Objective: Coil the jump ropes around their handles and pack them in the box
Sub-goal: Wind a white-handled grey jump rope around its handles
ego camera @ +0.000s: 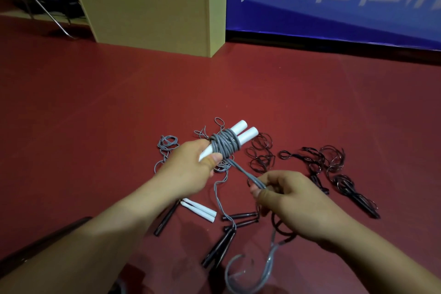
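Tan cardboard box (152,5) cut off at top edge, upper left of frame. Grey rope tail (253,277) blurred at bottom edge. Left hand (191,169), frame centre, grip clenched round pair of white cylindrical handles (241,132) wound with grey cord coil (225,147). Right hand (303,207), lower right, pinches taut doubled grey cord (248,174). Loose black ropes (329,164) on red floor (95,114).

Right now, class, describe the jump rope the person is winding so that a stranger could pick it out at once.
Start from the tall beige box standing on the red floor and come toward the camera to the person's hands. The left hand holds a pair of white handles wrapped in grey cord, and the right hand pinches the cord's tail. It alone is lifted off the floor; the other ropes lie loose.
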